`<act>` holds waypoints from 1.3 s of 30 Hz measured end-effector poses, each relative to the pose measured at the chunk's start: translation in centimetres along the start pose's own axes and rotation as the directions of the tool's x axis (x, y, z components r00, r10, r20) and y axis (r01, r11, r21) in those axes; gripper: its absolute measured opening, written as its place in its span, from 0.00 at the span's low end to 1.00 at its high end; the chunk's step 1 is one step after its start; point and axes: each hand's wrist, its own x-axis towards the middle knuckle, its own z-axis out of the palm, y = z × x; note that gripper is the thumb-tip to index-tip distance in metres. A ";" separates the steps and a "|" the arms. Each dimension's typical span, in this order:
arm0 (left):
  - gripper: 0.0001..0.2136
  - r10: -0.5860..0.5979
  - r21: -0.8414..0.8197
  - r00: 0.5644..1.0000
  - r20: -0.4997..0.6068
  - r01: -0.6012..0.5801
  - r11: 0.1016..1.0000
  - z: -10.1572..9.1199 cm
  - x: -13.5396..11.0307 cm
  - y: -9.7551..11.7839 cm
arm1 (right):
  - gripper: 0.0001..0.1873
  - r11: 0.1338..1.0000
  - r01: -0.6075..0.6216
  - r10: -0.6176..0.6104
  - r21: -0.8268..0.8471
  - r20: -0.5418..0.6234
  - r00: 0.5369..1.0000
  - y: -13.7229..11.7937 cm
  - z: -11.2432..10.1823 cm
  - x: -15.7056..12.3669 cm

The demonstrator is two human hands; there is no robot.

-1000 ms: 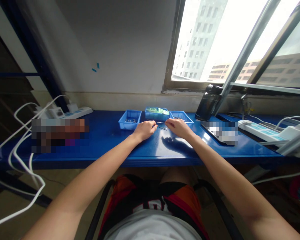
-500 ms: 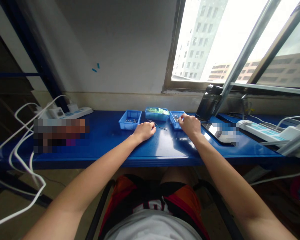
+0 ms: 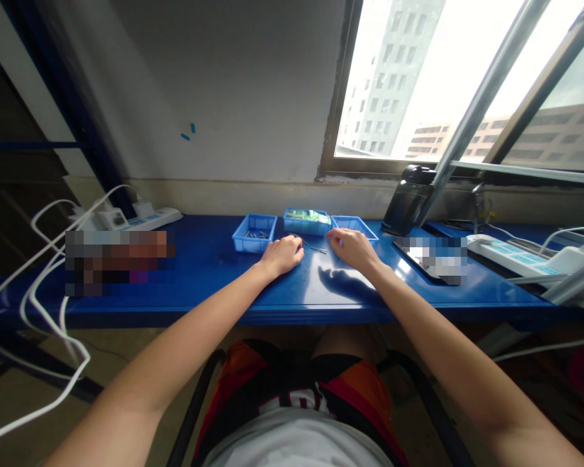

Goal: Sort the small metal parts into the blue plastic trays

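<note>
My left hand (image 3: 283, 255) rests on the blue table with its fingers curled closed; what is inside the fingers is too small and hidden to name. Thin dark and silvery metal pieces (image 3: 316, 247) lie beside its fingertips. My right hand (image 3: 354, 248) is raised slightly above the table, fingers pinched together, in front of the right blue bin (image 3: 363, 227). Whatever the pinch may hold cannot be made out. To the left stands another blue bin (image 3: 253, 243) with small metal parts inside. A middle blue bin (image 3: 305, 227) holds a green-and-clear plastic packet (image 3: 309, 216).
A black bottle (image 3: 405, 204) stands right of the bins, with a dark flat phone-like device (image 3: 421, 263) nearer. White power strips (image 3: 516, 259) and cables lie at both ends of the table. A blurred patch covers objects at left.
My right hand has come out of the right bin and moved left towards my left hand, casting a shadow on the table. My left hand has stayed nearly still.
</note>
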 end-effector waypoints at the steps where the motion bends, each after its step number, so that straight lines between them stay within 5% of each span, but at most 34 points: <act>1: 0.12 0.003 0.000 1.000 -0.009 -0.003 1.000 0.1 0.0 0.0 | 0.17 0.996 0.090 -0.091 0.028 0.048 0.995 -0.4 0.3 -0.1; 6: 0.15 -0.008 0.003 1.000 0.003 0.008 1.000 0.5 0.1 -0.2 | 0.18 0.992 0.127 -0.125 0.004 0.199 0.972 -1.1 1.4 -0.2; 13: 0.16 0.020 0.046 0.999 0.026 -0.022 0.999 0.3 0.0 0.0 | 0.21 0.997 0.079 -0.076 -0.014 0.147 0.986 -0.7 1.5 -0.2; 33: 0.15 0.034 0.041 0.998 0.054 -0.036 0.999 0.2 0.0 0.1 | 0.21 0.978 0.145 -0.085 -0.153 0.340 0.937 -1.5 1.5 1.4; 39: 0.14 0.035 0.052 0.997 0.070 -0.039 0.998 -0.2 -0.2 0.3 | 0.17 0.973 0.065 0.035 -0.220 0.424 0.905 -2.7 1.9 3.6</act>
